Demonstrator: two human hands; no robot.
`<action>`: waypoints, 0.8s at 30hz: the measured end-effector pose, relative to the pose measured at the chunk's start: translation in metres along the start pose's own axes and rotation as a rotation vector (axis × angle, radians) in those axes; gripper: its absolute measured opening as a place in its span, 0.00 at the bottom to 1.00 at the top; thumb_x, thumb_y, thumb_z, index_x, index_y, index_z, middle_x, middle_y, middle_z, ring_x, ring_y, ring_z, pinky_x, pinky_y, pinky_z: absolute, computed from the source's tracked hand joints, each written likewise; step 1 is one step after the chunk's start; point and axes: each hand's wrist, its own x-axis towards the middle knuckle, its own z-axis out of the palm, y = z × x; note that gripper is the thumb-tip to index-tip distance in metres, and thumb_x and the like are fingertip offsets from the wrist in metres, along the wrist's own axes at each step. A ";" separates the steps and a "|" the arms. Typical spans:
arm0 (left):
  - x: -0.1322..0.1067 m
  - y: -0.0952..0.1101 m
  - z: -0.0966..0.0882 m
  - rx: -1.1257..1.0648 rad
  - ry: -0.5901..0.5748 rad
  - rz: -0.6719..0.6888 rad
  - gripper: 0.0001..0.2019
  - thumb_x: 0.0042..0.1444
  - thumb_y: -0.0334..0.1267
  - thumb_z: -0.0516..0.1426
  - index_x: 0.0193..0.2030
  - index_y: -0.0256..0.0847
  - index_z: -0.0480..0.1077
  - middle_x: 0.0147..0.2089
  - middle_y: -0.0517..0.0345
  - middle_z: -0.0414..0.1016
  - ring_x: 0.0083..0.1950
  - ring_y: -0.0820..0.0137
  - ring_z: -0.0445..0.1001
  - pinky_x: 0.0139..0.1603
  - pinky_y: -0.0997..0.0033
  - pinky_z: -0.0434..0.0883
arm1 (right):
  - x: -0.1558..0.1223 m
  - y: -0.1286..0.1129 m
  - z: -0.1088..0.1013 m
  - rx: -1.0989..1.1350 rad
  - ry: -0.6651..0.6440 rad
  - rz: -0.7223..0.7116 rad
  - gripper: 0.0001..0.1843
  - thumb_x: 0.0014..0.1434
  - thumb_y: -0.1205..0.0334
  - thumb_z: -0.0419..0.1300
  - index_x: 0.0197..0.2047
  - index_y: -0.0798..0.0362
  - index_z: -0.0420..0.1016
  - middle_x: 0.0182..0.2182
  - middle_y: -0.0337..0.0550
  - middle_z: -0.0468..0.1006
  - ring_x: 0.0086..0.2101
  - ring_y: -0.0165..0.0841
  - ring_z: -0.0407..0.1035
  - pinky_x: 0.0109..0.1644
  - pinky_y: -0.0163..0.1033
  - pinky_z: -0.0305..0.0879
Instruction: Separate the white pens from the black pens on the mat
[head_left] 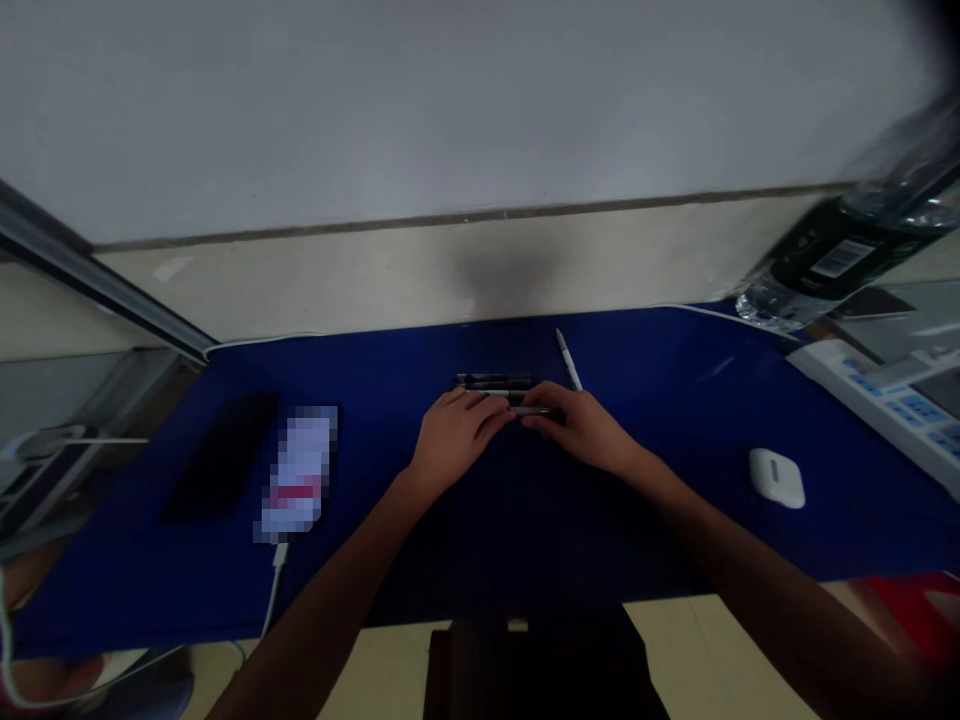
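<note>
A slim pen (531,410) lies crosswise between my hands, its pointed end toward the right. My left hand (459,432) has its fingers closed at the pen's left end, and they cover that part. My right hand (581,425) pinches near the other end with thumb and fingers. Just beyond the fingers, several dark pens (493,380) lie side by side on the blue desk mat (495,530), partly hidden by my hands. A white pen (568,358) rests at a slant behind my right hand, apart from that row.
To the left are a lit phone (300,470) on a white cable (276,580) and a dark flat object (221,455). A white earbud case (776,478) sits right. Farther right are a power strip (885,400) and a plastic bottle (832,255). A wall (375,270) borders the back.
</note>
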 end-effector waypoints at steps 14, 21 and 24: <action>0.000 0.001 0.001 -0.028 -0.013 0.001 0.14 0.67 0.48 0.50 0.44 0.45 0.74 0.42 0.58 0.78 0.45 0.65 0.74 0.49 0.62 0.68 | 0.001 0.001 0.000 -0.074 -0.010 -0.045 0.19 0.68 0.54 0.49 0.31 0.53 0.73 0.24 0.38 0.73 0.24 0.29 0.65 0.30 0.35 0.56; 0.000 0.002 0.001 -0.022 -0.016 0.007 0.15 0.68 0.47 0.49 0.45 0.45 0.74 0.42 0.57 0.78 0.44 0.65 0.74 0.49 0.63 0.68 | 0.001 0.002 0.001 -0.042 0.000 -0.026 0.11 0.64 0.53 0.57 0.40 0.51 0.73 0.29 0.38 0.77 0.27 0.30 0.68 0.31 0.35 0.57; 0.000 0.002 0.002 -0.023 -0.027 0.002 0.14 0.67 0.48 0.50 0.45 0.46 0.74 0.40 0.58 0.78 0.44 0.65 0.75 0.48 0.63 0.68 | 0.002 0.000 0.000 -0.058 -0.026 -0.010 0.19 0.68 0.54 0.50 0.31 0.54 0.72 0.24 0.38 0.74 0.25 0.29 0.66 0.30 0.35 0.56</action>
